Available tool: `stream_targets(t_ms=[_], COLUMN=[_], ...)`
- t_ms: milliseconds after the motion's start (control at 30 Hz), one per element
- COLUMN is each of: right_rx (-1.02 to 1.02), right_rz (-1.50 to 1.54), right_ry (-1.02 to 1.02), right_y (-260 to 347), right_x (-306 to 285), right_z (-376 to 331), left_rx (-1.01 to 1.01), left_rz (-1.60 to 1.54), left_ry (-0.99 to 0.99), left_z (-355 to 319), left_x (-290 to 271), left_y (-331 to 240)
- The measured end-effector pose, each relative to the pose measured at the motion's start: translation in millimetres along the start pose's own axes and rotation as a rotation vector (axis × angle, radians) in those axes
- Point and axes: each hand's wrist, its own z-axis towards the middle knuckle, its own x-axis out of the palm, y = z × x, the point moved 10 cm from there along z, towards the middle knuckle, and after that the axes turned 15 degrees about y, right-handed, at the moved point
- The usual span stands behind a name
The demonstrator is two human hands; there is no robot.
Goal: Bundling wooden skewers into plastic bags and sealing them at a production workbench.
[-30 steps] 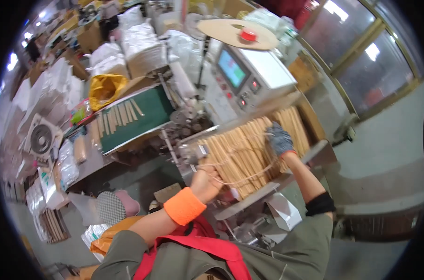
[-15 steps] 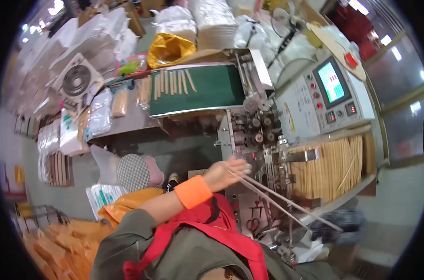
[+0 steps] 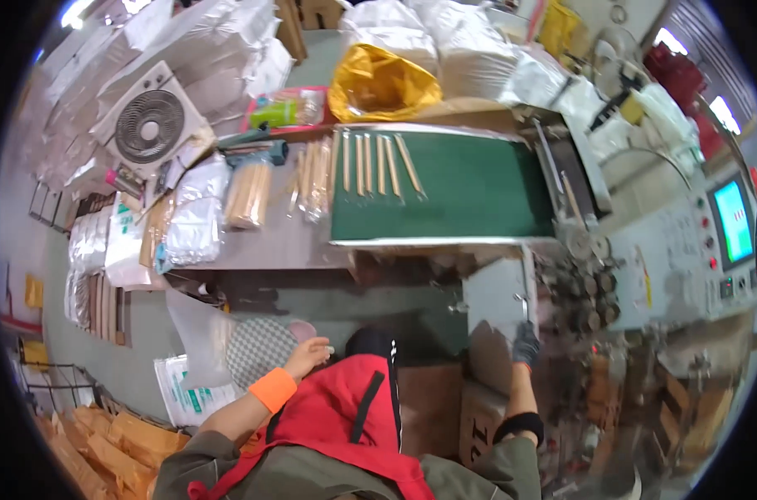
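My left hand (image 3: 308, 357), bare with an orange wristband, hovers beside a round checkered stool seat (image 3: 260, 354). Its fingers are curled in, with a small pale bit at the tips that I cannot make out. On the right, my right hand (image 3: 526, 346) wears a dark grey glove and is closed at a metal rod (image 3: 524, 305) on the machine's side panel (image 3: 497, 292); the glove hides what its fingers hold. Beyond both hands, several film-wrapped wooden sticks (image 3: 381, 165) lie on a green conveyor belt (image 3: 478, 187).
A machine with rollers (image 3: 591, 287) and a control screen (image 3: 733, 221) stands at right. Bundled sticks (image 3: 249, 193), plastic bags (image 3: 197, 212) and a fan (image 3: 149, 121) are at left. A yellow sack (image 3: 383, 83) sits behind the belt. A cardboard box (image 3: 478, 421) stands low beside my right arm.
My left hand has moved left, away from the machine, and no longer holds the long sticks. My gloved right hand has come into view. The view has shifted left; fewer sticks lie on the belt.
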Motion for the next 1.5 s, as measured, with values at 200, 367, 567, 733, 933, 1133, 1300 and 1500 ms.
stream_targets(t_ms=[200,367,567,733,933,1133,1300,1500], right_rx=[0.373,-0.305,-0.575,-0.494,-0.119,-0.473,-0.569,-0.490], right_rz=[-0.496,0.323,0.256,0.035,0.440,0.287,0.002,0.031], right_ry=[0.345,0.592,0.694,0.434,0.229,0.007,0.386,-0.113], right_y=[82,373,562,568,608,648,671,712], right_x=[5,90,300,378,380,370,359,322], right_z=[35,29,-14,32,99,22,15,109], left_rx=[0.217,0.375,0.211,0.635,0.790,0.970,0.904,0.847], left_rz=[0.125,0.558,0.768,0.272,0.435,-0.174,-0.187,-0.026], left_ry=[-0.317,-0.557,-0.734,-0.224,-0.333,-0.068,-0.009,-0.200], left_z=[31,171,298,359,331,254,217,224], left_x=[-165,-293,-383,-350,-309,-350,-410,-471], left_y=[-68,-171,-257,-276,-257,-199,-173,-171])
